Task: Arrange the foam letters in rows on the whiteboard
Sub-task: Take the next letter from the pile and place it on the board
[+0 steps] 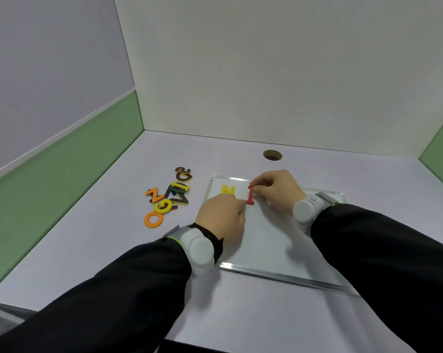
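On the pale surface, a loose heap of foam letters lies left of the whiteboard, an orange O nearest the person. A yellow N sits in the board's far left corner. The left hand touches the lower end of a red I just right of the N; the right hand has its fingers pinched together on the I's top.

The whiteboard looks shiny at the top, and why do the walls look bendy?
Head view: light glares off the white metal-framed whiteboard near its far edge, beside the yellow foam letter N; the wide-angle lens bends the walls; both black sleeves look blurry near the bottom.
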Motion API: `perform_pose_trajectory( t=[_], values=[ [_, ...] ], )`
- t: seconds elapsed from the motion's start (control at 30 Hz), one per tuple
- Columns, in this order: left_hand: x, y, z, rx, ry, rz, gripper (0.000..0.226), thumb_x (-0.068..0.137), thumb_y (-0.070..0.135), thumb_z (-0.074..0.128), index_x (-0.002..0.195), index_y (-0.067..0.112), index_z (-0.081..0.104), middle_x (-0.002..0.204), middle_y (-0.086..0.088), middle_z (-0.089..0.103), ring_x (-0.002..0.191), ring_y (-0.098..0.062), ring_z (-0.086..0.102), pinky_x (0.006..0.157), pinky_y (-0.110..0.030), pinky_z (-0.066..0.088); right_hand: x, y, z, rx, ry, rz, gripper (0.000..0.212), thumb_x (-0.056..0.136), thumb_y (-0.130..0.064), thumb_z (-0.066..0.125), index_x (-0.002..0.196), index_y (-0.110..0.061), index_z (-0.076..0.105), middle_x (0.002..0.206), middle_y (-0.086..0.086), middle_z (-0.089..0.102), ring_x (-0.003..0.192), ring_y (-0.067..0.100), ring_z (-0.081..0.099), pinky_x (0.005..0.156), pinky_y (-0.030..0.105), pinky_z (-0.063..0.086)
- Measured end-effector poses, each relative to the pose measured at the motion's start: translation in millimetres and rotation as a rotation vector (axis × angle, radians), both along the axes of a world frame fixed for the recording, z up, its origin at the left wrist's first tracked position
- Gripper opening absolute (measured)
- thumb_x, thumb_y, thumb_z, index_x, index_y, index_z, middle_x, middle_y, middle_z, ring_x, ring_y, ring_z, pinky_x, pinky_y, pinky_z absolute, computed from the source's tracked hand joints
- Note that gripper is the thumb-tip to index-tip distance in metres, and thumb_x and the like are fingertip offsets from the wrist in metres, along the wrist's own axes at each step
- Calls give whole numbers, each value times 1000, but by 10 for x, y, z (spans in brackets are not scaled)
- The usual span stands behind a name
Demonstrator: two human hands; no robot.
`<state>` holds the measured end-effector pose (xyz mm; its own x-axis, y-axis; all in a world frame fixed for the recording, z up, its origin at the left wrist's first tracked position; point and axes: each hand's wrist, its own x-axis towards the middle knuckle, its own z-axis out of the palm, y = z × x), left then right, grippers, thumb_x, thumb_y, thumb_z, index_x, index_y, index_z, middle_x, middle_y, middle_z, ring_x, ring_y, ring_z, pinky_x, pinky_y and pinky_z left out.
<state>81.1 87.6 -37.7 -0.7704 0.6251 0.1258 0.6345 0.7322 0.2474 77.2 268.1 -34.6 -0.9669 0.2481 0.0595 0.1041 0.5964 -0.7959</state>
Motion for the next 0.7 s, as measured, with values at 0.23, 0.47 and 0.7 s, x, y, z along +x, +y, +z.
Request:
perform_pose_trajectory(
  t=[0.23,0.47,0.7],
  values=[
    [231,137,-136,-80,119,54,41,101,35,31,134,15,45,95,-6,65,85,-29,61,63,-34,36,-72,17,-76,36,-34,-1,10,87,-14,70,93,-14,78,92,-1,75,88,12,67,74,14,47],
    [226,155,-141,-94,82,65,49,100,39,29,145,19,33,93,-6,67,82,-30,61,62,-33,38,-71,2,-119,38,-27,13,11,89,-14,69,95,-15,78,93,-1,74,91,15,66,86,24,50],
    [233,163,-139,-95,90,79,51,100,41,31,147,20,31,92,-5,67,80,-28,61,62,-33,39,-76,-5,-128,84,-25,5,12,91,-16,66,96,-17,77,89,-7,70,80,5,59,81,20,46]
  ],
)
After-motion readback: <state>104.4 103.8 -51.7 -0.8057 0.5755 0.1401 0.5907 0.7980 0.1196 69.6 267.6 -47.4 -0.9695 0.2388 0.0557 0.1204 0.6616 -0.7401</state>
